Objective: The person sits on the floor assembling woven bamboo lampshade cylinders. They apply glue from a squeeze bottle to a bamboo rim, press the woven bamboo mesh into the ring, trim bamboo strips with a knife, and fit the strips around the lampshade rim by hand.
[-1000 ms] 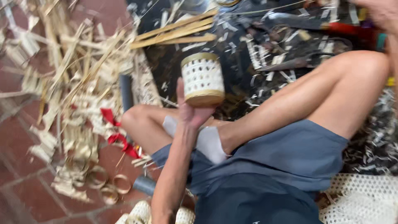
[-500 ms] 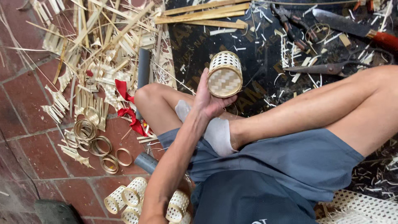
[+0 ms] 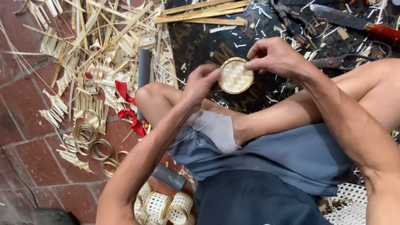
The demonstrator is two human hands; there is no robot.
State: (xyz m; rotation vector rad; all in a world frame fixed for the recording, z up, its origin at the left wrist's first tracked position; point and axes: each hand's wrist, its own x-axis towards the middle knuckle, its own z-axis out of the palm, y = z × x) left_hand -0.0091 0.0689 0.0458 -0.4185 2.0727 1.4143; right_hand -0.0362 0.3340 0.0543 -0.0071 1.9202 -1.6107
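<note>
- Down on the far left, a red brick floor (image 3: pixel 25 154) has a big messy heap of bamboo strips (image 3: pixel 96 50) on it.
- Near the heap, some thin bamboo rings (image 3: pixel 93 143) lie flat on the bricks, close together.
- Just beside the rings, a bit of red ribbon (image 3: pixel 127 104) lies next to the person's knee.
- A dark grey tube (image 3: pixel 143 71) lies just past the knee, pointing away from the person.
- At the bottom, a few small woven cups (image 3: pixel 164 206) sit together by the person's elbow.
- The left hand (image 3: pixel 200 83) holds the left edge of a small round basket (image 3: pixel 236 75), with its fingers closed on the rim.
- The basket is up in the air between both hands, above the dark mat (image 3: pixel 200 41). Its woven bottom faces the camera.
- The right hand (image 3: pixel 273 56) pinches the right edge of the basket with thumb and fingertips.
- A grey cloth (image 3: pixel 214 129) lies across the person's leg, under the hands.
- Blue shorts (image 3: pixel 287 154) cover the lap.
- Long flat bamboo sticks (image 3: pixel 200 14) lie at the top of the mat.
- Dark pliers (image 3: pixel 291 23) lie to the right of the sticks.
- Scissors (image 3: pixel 354 56) lie near the right knee.
- A knife with a red handle (image 3: pixel 354 23) is at the top right.
- A white woven sheet (image 3: pixel 346 204) shows in the bottom right corner.
</note>
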